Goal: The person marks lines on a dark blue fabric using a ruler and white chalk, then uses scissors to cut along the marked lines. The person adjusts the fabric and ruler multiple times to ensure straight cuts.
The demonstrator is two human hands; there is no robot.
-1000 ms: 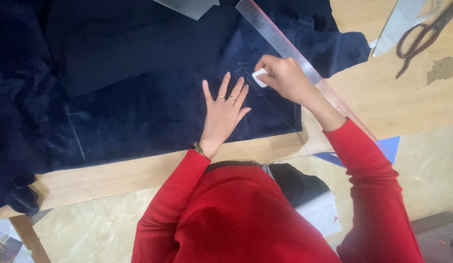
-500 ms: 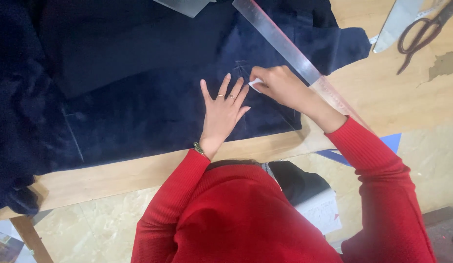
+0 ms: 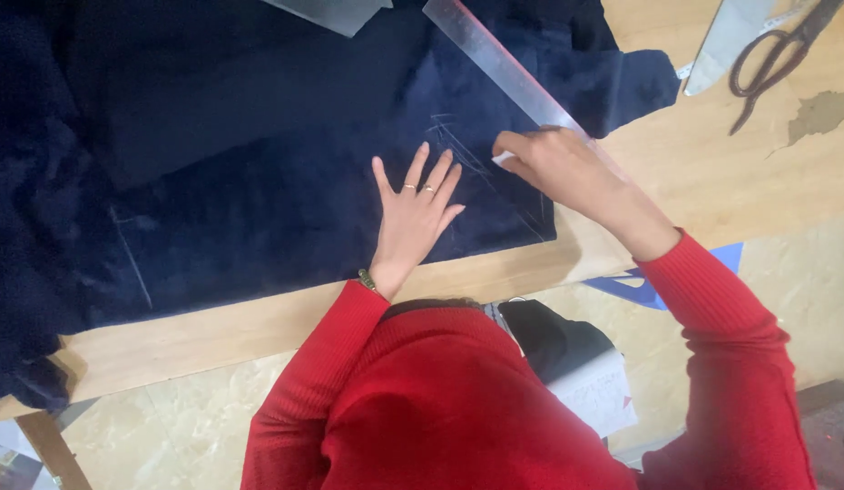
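On plush navy velvet (image 3: 259,181), left hand (image 3: 413,213) lies splayed flat; right hand (image 3: 554,163) fingers pinch white chalk (image 3: 502,159).

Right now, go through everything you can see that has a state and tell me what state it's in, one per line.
left hand: open, flat on the fabric, fingers spread.
right hand: pinching a small white chalk piece against the fabric.
dark blue fabric: spread over the table, faint chalk lines on it.
clear ruler: lying slantwise across the fabric.
scissors: lying on the wooden table, untouched.
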